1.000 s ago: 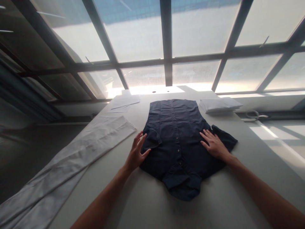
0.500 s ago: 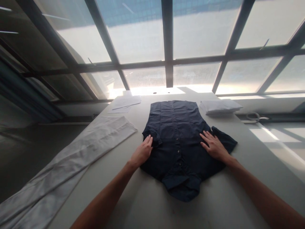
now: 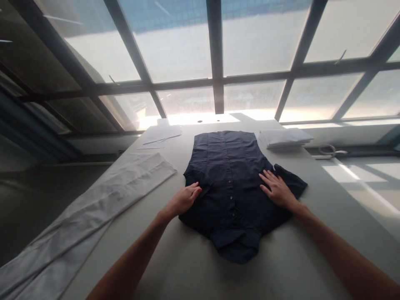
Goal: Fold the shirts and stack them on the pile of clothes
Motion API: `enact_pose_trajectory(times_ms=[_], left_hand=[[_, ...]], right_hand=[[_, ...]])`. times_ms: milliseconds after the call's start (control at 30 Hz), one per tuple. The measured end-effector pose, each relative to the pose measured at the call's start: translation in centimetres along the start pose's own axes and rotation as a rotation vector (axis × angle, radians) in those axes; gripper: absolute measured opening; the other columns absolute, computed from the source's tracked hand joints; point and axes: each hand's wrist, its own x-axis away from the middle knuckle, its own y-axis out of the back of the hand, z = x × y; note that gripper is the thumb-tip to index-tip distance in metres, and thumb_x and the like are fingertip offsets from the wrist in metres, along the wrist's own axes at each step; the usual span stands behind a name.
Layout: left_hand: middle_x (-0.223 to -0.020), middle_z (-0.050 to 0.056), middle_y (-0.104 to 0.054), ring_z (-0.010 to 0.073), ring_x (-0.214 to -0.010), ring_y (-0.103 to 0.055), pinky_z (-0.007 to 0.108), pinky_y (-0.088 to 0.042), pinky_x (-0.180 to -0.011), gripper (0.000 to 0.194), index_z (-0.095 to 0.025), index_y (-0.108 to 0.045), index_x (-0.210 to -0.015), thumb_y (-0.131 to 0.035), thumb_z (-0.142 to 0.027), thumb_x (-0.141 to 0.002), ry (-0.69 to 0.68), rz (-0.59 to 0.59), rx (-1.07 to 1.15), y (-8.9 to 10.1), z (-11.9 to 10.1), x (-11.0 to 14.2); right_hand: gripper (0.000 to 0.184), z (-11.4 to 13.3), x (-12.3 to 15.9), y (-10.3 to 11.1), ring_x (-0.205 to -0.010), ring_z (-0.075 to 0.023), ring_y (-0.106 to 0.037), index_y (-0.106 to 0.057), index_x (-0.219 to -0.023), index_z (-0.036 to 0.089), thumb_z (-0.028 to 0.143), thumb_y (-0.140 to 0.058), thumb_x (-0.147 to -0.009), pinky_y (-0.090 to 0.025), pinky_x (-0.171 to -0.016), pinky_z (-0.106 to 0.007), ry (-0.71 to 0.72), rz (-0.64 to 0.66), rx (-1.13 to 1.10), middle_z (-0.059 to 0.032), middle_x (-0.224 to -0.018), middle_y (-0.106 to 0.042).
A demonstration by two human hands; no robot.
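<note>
Left hand [image 3: 184,201] on navy shirt [image 3: 226,166], can't tell if pinching; right hand [image 3: 279,192] open, flat. Light pressure toward table [image 3: 326,198] side edges should limit creases.

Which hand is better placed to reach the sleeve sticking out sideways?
Probably the right hand: it rests on the navy shirt beside that sleeve, while the left hand is across at the shirt's opposite side.

shirt [image 3: 225,166] on table [image 3: 168,266]; cloth [image 3: 103,212] left, pile [image 3: 284,138] behind right, papers [image 3: 161,135] behind cloth
</note>
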Motion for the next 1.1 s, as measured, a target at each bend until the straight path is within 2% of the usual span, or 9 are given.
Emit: enact_pose_trajectory(times_ms=[100,200,267,367,433,633,867,1000,1100], left_hand=[[-0.142,0.010,-0.065,0.0252,-0.135,-0.059,0.040,-0.043,-0.118,0.055,-0.017,-0.072,-0.128,-0.033,-0.050,-0.106,-0.009,-0.136,0.055,1.0,0.9,-1.0],[-0.149,0.013,-0.058,0.0247,-0.141,-0.053,0.040,-0.038,-0.121,0.055,-0.012,-0.064,-0.139,-0.034,-0.045,-0.106,-0.016,-0.246,0.006,0.4,1.8,-2.4],[-0.156,0.014,-0.050,0.0273,-0.148,-0.044,0.045,-0.035,-0.123,0.054,-0.013,-0.058,-0.146,-0.036,-0.042,-0.106,-0.015,-0.193,-0.096,-1.0,2.3,-3.1],[-0.166,0.014,-0.034,0.0362,-0.155,-0.025,0.057,-0.029,-0.123,0.057,-0.018,-0.048,-0.155,-0.042,-0.045,-0.105,0.022,-0.094,-0.288,-3.0,2.8,-3.2],[-0.168,0.013,-0.028,0.0396,-0.156,-0.019,0.060,-0.026,-0.123,0.061,-0.021,-0.043,-0.158,-0.045,-0.049,-0.104,0.034,-0.055,-0.377,-3.7,3.0,-3.0],[-0.168,0.015,-0.028,0.0382,-0.156,-0.021,0.057,-0.025,-0.124,0.066,-0.018,-0.038,-0.161,-0.035,-0.055,-0.106,0.075,-0.054,-0.443,-3.5,1.7,-4.2],[-0.170,0.014,-0.023,0.0329,-0.158,-0.017,0.057,-0.020,-0.125,0.071,-0.016,-0.035,-0.162,-0.033,-0.059,-0.105,0.094,-0.059,-0.493,-5.2,0.4,-5.2],[-0.170,0.008,-0.023,0.0312,-0.158,-0.019,0.057,-0.021,-0.126,0.067,-0.023,-0.032,-0.163,-0.035,-0.057,-0.105,0.060,-0.070,-0.499,-5.1,0.5,-4.8],[-0.171,0.005,-0.020,0.0310,-0.158,-0.017,0.059,-0.020,-0.125,0.067,-0.027,-0.028,-0.164,-0.034,-0.058,-0.105,0.036,-0.046,-0.493,-4.8,0.7,-4.8]], right_hand=[[0.059,0.0,0.0,0.0,-0.155,-0.0300,-0.027,-0.045,-0.157,0.019,0.046,-0.036,-0.105,-0.029,-0.122,-0.059,0.006,-0.005,-0.010,-0.0130,-0.167,-0.032],[0.058,-0.1,0.0,-0.1,-0.155,-0.0308,-0.028,-0.046,-0.156,0.021,0.046,-0.037,-0.105,-0.029,-0.121,-0.060,0.004,-0.016,-0.020,-0.0125,-0.167,-0.033],[0.059,-0.1,0.0,-0.1,-0.155,-0.0310,-0.028,-0.046,-0.156,0.020,0.047,-0.037,-0.105,-0.029,-0.121,-0.060,0.000,-0.018,-0.022,-0.0126,-0.166,-0.033],[0.059,0.1,0.1,0.0,-0.155,-0.0309,-0.027,-0.046,-0.156,0.018,0.046,-0.036,-0.105,-0.029,-0.122,-0.059,-0.001,-0.007,-0.014,-0.0134,-0.166,-0.033],[0.058,0.2,0.1,0.1,-0.155,-0.0306,-0.027,-0.046,-0.156,0.018,0.045,-0.036,-0.105,-0.028,-0.122,-0.059,0.000,-0.005,-0.011,-0.0132,-0.166,-0.033],[0.058,0.0,0.0,0.0,-0.155,-0.0302,-0.027,-0.046,-0.156,0.020,0.045,-0.039,-0.105,-0.028,-0.122,-0.058,-0.009,-0.011,-0.024,-0.0124,-0.167,-0.032],[0.057,0.7,0.1,0.4,-0.155,-0.0303,-0.028,-0.049,-0.154,0.018,0.042,-0.043,-0.103,-0.026,-0.123,-0.059,-0.013,-0.028,-0.089,-0.0134,-0.165,-0.035],[0.051,0.7,-0.2,1.8,-0.146,-0.0287,-0.045,-0.061,-0.143,0.015,0.039,-0.047,-0.100,-0.035,-0.121,-0.049,-0.060,-0.161,-0.251,-0.0155,-0.154,-0.053],[0.045,-1.0,-0.7,3.8,-0.130,-0.0262,-0.061,-0.068,-0.134,0.016,0.035,-0.047,-0.099,-0.044,-0.114,-0.039,-0.196,-0.322,-0.343,-0.0139,-0.137,-0.068]])
